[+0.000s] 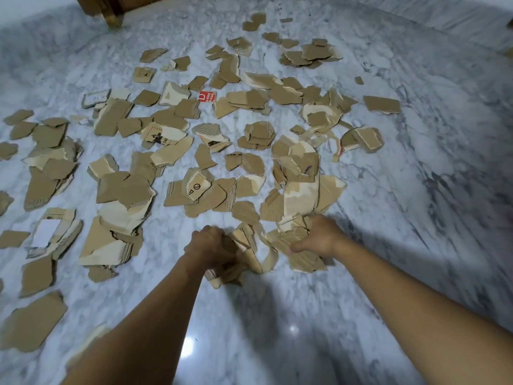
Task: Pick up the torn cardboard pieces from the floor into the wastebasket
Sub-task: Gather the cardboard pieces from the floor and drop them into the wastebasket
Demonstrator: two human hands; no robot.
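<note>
Torn brown cardboard pieces [177, 145] lie scattered across the grey-white marble floor [416, 190], from the far middle to the left edge. My left hand [211, 245] is closed around a bunch of cardboard scraps [244, 254] just above the floor. My right hand [319, 240] grips another bundle of cardboard pieces [299, 254] beside it, thumb pressed on top. Both bundles sit at the near edge of the pile. No wastebasket is in view.
A wooden furniture leg with a brass foot [111, 15] stands at the far left. A small red printed scrap [207, 96] lies among the pieces. Bare marble stretches to the right and in front of me, with light glare [188, 343] on it.
</note>
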